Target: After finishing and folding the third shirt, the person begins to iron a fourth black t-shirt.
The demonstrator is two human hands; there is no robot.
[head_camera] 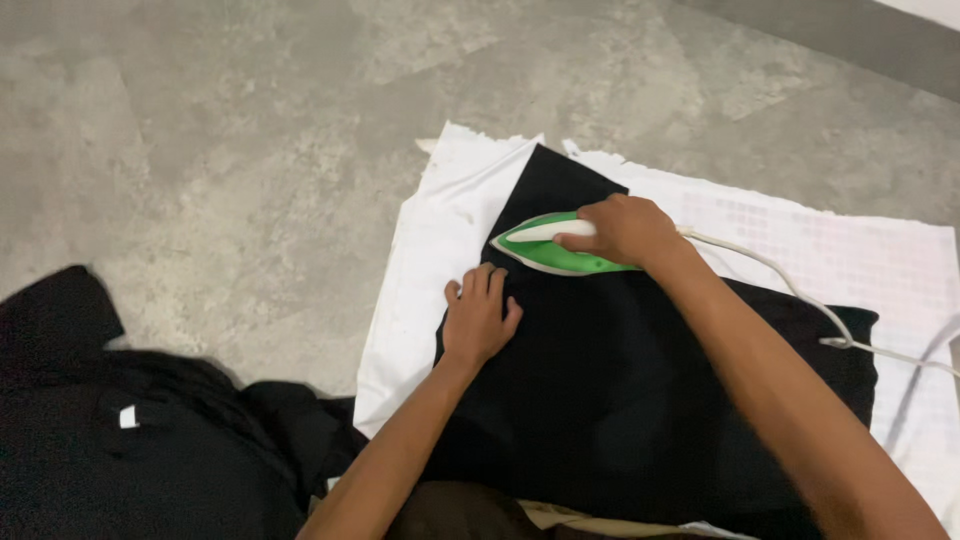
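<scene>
The iron (548, 246), green and white, sits flat on a black cloth (620, 380) with its pointed tip aimed toward the cloth's left edge. The right hand (625, 228) is clamped over the iron's white handle, fingers curled round it. A white cord (790, 285) trails from the iron's rear across the cloth and off to the right.

The left hand (478, 320) lies palm down on the black cloth just below the iron's tip, fingers together and pressed flat, close to the cloth's left edge (the two hands are near but not touching).

The black cloth lies on a white sheet (430, 260) spread over a grey concrete floor (250, 120). The cloth's upper corner reaches almost to the sheet's far, ragged edge, while a wide strip of white shows to the left of the cloth and a broader stretch to the right beyond the cord. Ahead of the iron's tip only a short span of black remains before the white begins.

A heap of dark clothing (130, 430) rests on the floor at the lower left, touching the sheet's near-left corner.
</scene>
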